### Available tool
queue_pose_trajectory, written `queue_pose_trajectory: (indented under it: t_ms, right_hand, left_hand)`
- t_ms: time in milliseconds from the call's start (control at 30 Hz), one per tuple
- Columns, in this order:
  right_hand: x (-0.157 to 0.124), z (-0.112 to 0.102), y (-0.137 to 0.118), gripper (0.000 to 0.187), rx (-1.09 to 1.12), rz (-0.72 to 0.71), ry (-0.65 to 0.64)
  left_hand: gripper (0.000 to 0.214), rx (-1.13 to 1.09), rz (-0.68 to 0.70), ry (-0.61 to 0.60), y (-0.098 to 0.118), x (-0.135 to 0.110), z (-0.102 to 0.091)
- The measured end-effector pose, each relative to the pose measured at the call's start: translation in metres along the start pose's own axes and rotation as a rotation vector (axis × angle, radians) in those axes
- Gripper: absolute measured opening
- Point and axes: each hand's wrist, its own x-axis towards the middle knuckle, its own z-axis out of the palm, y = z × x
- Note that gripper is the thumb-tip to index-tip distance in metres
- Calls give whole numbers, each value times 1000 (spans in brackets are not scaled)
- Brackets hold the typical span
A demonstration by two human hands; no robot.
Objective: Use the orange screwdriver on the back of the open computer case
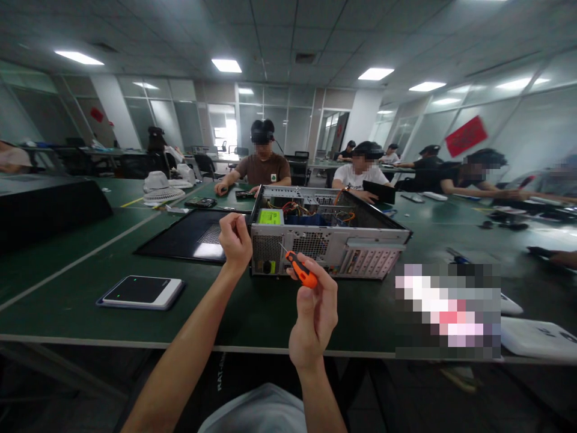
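Note:
An orange-and-black screwdriver [301,270] is held in my right hand [315,307], its thin shaft pointing up and left towards the back panel of a computer case [333,246]. I cannot tell whether the tip touches the panel. My left hand [235,240] is raised at the case's left corner with fingers curled closed; whatever they may hold is hidden. The case lies on its side with its top open, showing a power supply [270,217] with a green label and coloured wires. Beside it on the left lies a black side panel [193,234], partly behind my left hand.
On the green table [81,258], a white-and-black device [142,290] lies at the left. A white fan [163,193] and a circuit board [201,202] are farther back. A blurred patch covers things at the right, beside a white object [538,338]. Several people sit around the tables.

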Motion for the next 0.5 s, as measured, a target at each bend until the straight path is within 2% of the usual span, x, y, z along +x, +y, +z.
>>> queue_pose_trajectory:
  t_ms: [167, 267, 333, 500]
  right_hand:
    - [10, -19, 11, 28, -99, 2, 64]
    - [21, -31, 14, 25, -100, 19, 193]
    - [30, -39, 14, 24, -44, 47, 305]
    - [46, -55, 12, 20, 185, 128, 508]
  left_hand:
    - [23, -94, 240, -164, 15, -9, -3]
    - [21, -177, 308, -286, 33, -25, -1]
    - [25, -201, 372, -450, 47, -38, 1]
    - [33, -105, 582, -1059, 73, -70, 8]
